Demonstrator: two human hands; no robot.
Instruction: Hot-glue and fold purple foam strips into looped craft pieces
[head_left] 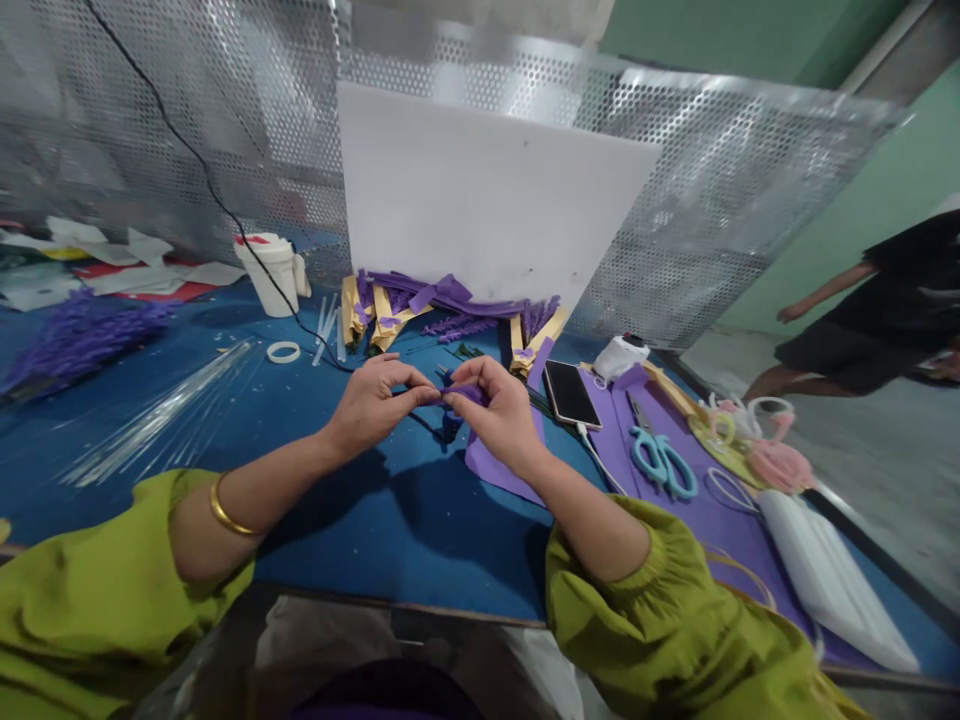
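Note:
Above the middle of the blue table, my left hand (pixel 381 402) and my right hand (pixel 501 408) meet fingertip to fingertip. Between them they pinch a small purple strip (pixel 466 393), partly covered by the fingers; whether it is paper or cloth I cannot tell. Thumb and forefinger are closed on it in both hands. Just below the fingertips is a small dark object (pixel 448 432), too hidden to name. A purple sheet (pixel 499 468) lies under my right wrist. Behind the hands are several small bunches of purple flowers (pixel 390 322) in tan paper wrapping.
To the right lie a phone (pixel 572 393) with a white cable, blue-handled scissors (pixel 661 462) and a white folded bundle (pixel 832 575). On the left are clear sticks (pixel 161 415), a tape roll (pixel 283 352), a white cup (pixel 270 278) and purple flowers (pixel 90 335). A person (pixel 885 300) stands at far right.

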